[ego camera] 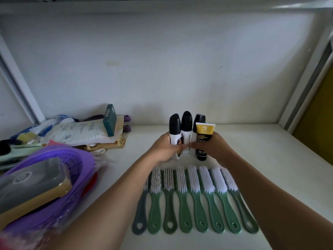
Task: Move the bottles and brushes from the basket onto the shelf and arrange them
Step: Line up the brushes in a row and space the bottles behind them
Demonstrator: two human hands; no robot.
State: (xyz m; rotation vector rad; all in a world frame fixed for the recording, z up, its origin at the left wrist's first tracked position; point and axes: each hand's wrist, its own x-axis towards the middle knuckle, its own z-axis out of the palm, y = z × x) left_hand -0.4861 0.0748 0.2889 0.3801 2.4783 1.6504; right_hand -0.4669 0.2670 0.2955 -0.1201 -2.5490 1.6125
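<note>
Bottles stand in a group at the middle of the white shelf (pixel 261 150), and the brushes (pixel 194 195) lie in front of them. At the far left the purple basket (pixel 79 159) sits on the shelf with a grey-lidded box (pixel 30 183) in it. Behind the basket is a pile of packets (pixel 81 130) with a dark green box (pixel 110 120) leaning on it.

The left hand (pixel 165 149) has its fingers curled round the white body of the left bottle (pixel 174 127), which has a black cap. Just beside it stand the middle bottle (pixel 186 123) and the right bottle (pixel 198 121), both upright with black caps. A yellow and black tube (pixel 204 134) stands in front of the right bottle. The right hand (pixel 214 147) grips this tube, its fingers curled around it, and the fingertips reach toward the left hand.

Eight brushes make one row near the front edge, side by side, white bristles far and green handles near.
</note>
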